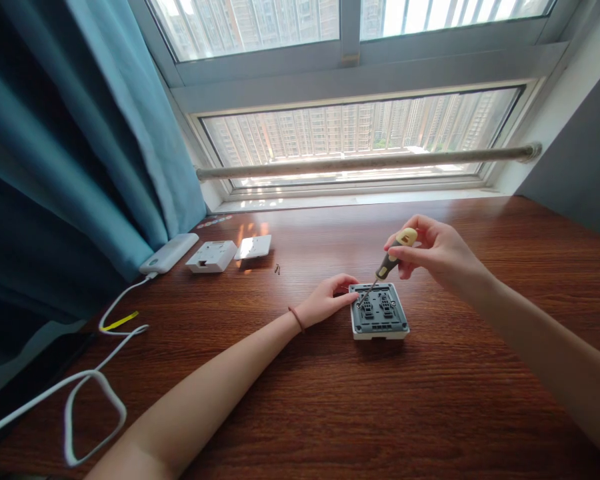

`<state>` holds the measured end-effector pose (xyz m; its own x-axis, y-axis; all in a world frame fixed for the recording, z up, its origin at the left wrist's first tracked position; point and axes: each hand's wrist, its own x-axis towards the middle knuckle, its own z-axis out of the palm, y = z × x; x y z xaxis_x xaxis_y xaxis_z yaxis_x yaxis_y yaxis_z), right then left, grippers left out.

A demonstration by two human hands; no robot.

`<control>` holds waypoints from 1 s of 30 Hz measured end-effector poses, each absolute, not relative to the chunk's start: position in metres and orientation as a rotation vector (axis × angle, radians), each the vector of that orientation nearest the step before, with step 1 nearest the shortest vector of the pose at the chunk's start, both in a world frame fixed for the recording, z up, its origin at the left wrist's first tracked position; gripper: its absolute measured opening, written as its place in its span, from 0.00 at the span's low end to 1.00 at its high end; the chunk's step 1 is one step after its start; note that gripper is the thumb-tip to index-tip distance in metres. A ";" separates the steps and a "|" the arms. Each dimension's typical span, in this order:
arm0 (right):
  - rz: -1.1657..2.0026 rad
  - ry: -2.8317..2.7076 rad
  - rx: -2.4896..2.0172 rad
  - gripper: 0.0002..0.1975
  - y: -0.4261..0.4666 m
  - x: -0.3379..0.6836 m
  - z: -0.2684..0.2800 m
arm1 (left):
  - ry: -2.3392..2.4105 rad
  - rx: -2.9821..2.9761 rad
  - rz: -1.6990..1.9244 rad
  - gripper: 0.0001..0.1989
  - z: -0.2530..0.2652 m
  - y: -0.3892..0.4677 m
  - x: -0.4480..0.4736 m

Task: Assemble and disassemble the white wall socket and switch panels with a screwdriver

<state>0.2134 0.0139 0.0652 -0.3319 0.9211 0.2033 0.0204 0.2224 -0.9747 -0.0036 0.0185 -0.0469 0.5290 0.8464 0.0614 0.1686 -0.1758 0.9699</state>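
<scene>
A wall switch (380,317) with a grey inner plate and a white back box lies flat on the wooden table, its cover off. My left hand (330,298) grips its left edge, thumb on the top and fingers along the far side. In my right hand (427,250) is a screwdriver (387,265) with a grey and cream handle, held tilted between thumb and fingers. Its shaft slants down to the left, and the tip meets the plate near its left side, close to my left thumb. Whether the tip sits in a screw is too small to tell.
A white box (211,257), a white cover plate (253,247) and a few small screws (277,269) lie at the back left. Beside the blue curtain (145,133) is a white power strip (169,253) with a looping cable (97,373). A yellow strip (121,321) lies by it.
</scene>
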 end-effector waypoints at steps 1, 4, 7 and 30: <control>1.155 -1.567 -0.941 0.15 0.013 0.211 0.063 | 0.869 1.668 0.766 0.17 -0.046 0.018 -0.004; 1.020 -1.546 -0.986 0.13 0.012 0.206 0.055 | 0.863 1.675 0.770 0.18 -0.045 0.018 -0.004; 1.188 -1.542 -0.987 0.12 0.016 0.208 0.054 | 0.872 1.679 0.772 0.18 -0.045 0.018 -0.004; 1.208 -1.682 -0.778 0.21 0.006 0.207 0.063 | 0.869 1.699 0.780 0.17 -0.049 0.019 -0.004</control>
